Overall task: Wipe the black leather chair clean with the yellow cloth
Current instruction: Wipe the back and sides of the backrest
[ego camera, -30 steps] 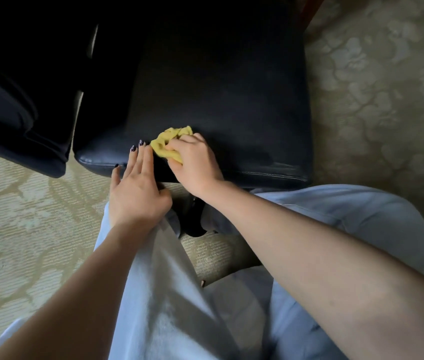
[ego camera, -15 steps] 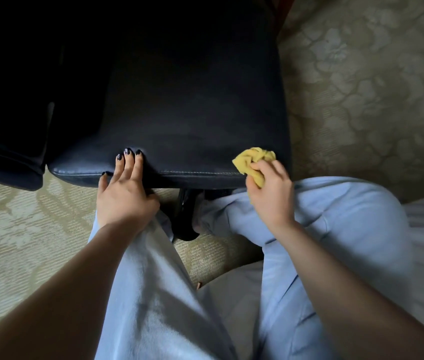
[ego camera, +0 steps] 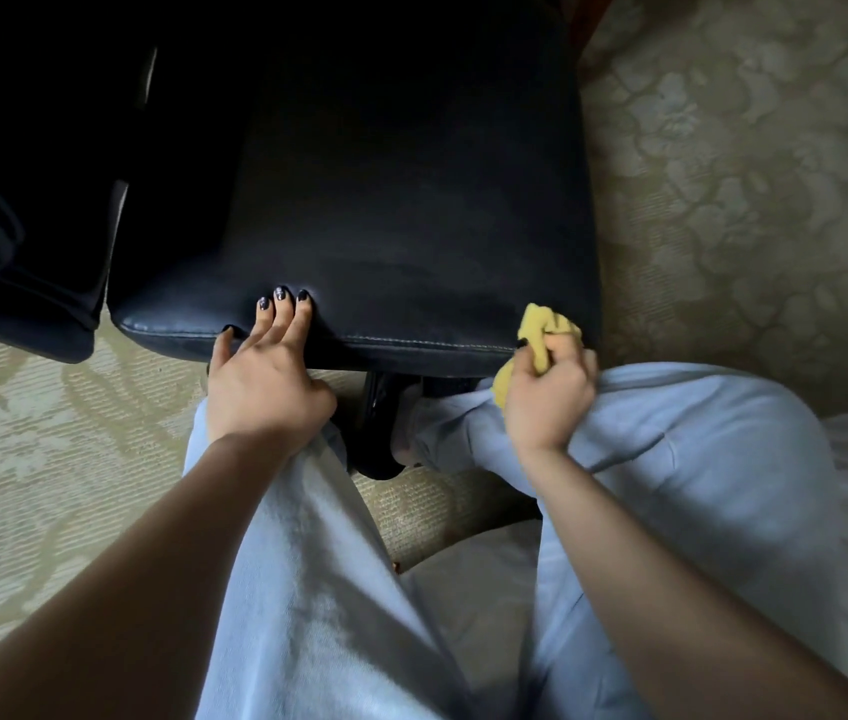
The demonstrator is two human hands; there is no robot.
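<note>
The black leather chair (ego camera: 390, 200) fills the upper middle of the head view, its seat facing me. My right hand (ego camera: 549, 394) grips the bunched yellow cloth (ego camera: 541, 327) at the seat's front right corner, against the front edge. My left hand (ego camera: 265, 376) rests on the front edge left of centre, its straight fingers lying over the seat and the thumb out to the left.
A second dark cushioned seat (ego camera: 21, 215) stands close on the left. The chair's black base (ego camera: 377, 423) shows between my knees, which wear pale blue trousers (ego camera: 671, 433). Patterned beige carpet (ego camera: 749, 174) lies to the right and left.
My right hand has swept the cloth from the seat's front middle to its front right corner, then dropped slightly lower on the edge. My left hand has stayed on the front edge.
</note>
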